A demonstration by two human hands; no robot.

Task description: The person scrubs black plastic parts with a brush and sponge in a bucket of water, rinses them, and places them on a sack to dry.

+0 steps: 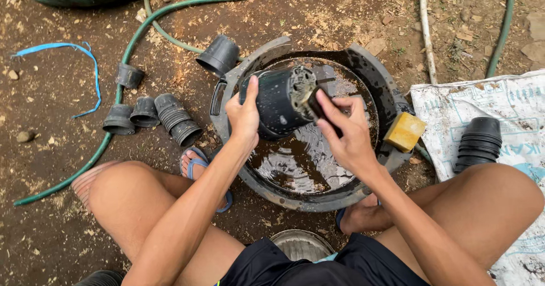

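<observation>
Left hand: the left hand, at the centre of the frame, has its grip wrapped around the side of a black plastic plant pot, thumb up, fingers closed on the wall.
Plant pot: it lies on its side in the air above the basin, its dirty bottom turned to the right of the frame, towards the other hand.
Right hand: the right hand has its grip closed on a small dark scrubbing pad, fingers pinched, the pad pressed against the pot's bottom.
Basin: a wide dark round basin sits on the ground at centre frame, holding shallow brown water.
Yellow sponge: a yellow block sponge rests on the basin's rim at the right.
Loose pots: black pots lie on the dirt at left of centre, singly and nested, one more tipped over just beside the basin's upper left rim.
Stacked pots: a nested stack lies on a white printed sack at the right edge.
Hoses: a green hose curves across the upper left; a blue strap lies near it.
Person: crouched, knees wide, blue sandals on the feet, beside the basin's lower rim.
Metal bowl: a round metal rim shows at bottom centre, between the legs.
</observation>
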